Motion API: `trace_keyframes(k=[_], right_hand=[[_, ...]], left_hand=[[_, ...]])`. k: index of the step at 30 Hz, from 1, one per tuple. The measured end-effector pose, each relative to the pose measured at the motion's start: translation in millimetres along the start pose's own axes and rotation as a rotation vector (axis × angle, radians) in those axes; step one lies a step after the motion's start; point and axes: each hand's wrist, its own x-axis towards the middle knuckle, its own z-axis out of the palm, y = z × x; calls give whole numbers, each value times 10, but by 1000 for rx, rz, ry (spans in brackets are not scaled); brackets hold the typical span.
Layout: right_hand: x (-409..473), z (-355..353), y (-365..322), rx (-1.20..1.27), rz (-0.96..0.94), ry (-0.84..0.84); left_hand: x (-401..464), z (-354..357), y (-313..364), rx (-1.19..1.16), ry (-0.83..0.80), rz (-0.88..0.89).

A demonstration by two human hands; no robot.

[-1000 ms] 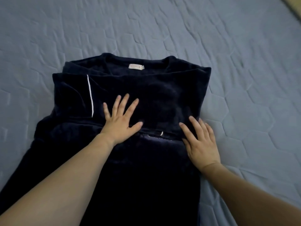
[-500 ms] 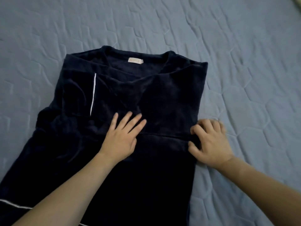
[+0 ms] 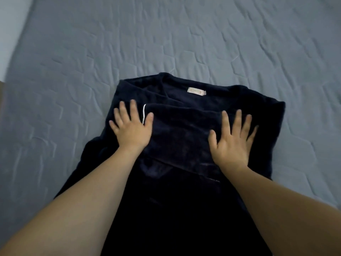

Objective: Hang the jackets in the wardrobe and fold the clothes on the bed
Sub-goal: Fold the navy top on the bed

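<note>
Head view looks down on two bare forearms that come in from 7 and 5 o'clock over a dark navy garment (image 3: 184,209) spread on the bed (image 3: 184,43). Left hand (image 3: 132,129) lies flat on the cloth at about 9 o'clock from the garment's middle, fingers straight and spread, holding nothing; its thumb is just beside a thin white stripe (image 3: 143,114). Right hand (image 3: 232,140) lies flat at 3 o'clock, fingers also straight and spread, only pressing on the fabric. Between the hands runs a folded band of cloth. Beyond the fingers, at 12 o'clock, a small pale label (image 3: 196,91) sits inside the neckline. Farther on, the grey-blue quilted cover fills the picture.
</note>
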Motion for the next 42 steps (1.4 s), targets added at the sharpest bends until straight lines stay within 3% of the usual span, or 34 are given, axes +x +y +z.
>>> trace_keyframes(k=[2, 4, 8, 10, 11, 13, 15, 17, 21, 23, 27, 29, 31, 33, 35, 37, 40, 42], right_hand=[[52, 61, -22, 17, 1, 35], [79, 85, -17, 26, -2, 43], [78, 58, 3, 35, 10, 30], [87, 61, -5, 39, 17, 34], [89, 61, -7, 40, 20, 35], [97, 70, -16, 38, 25, 45], [115, 74, -23, 34, 29, 49], [117, 51, -33, 36, 39, 43], [95, 27, -59, 11, 45, 47], [94, 32, -63, 3, 47, 49], [90, 45, -57, 0, 50, 66], [94, 54, -52, 4, 44, 73], [95, 64, -48, -3, 44, 80], [94, 75, -42, -11, 42, 81], [97, 83, -36, -19, 43, 86], [93, 78, -34, -17, 44, 86], [101, 70, -41, -15, 39, 88], [98, 62, -57, -17, 38, 80]], left_hand=[[125, 13, -5, -85, 134, -188], [219, -34, -3, -129, 234, -256], [348, -264, -44, -130, 317, 149], [524, -397, -171, -131, 364, 195], [622, -435, -261, -147, 367, 126], [714, -474, -426, -337, 249, -166], [585, -445, -494, -531, 31, -393], [263, -426, -490, -585, -111, -373], [-264, -554, -383, -610, -39, -245], [-310, -568, -333, -611, -33, -265], [-267, -493, -340, -441, -299, -321], [-218, -516, -448, -504, -283, -204], [-147, -594, -626, -472, -226, 37], [-37, -651, -850, -188, -115, 314], [29, -674, -1002, 54, -8, 444], [-31, -610, -1021, 105, -117, 356], [-11, -558, -792, -185, -322, -40], [186, -550, -618, -413, -192, -240]])
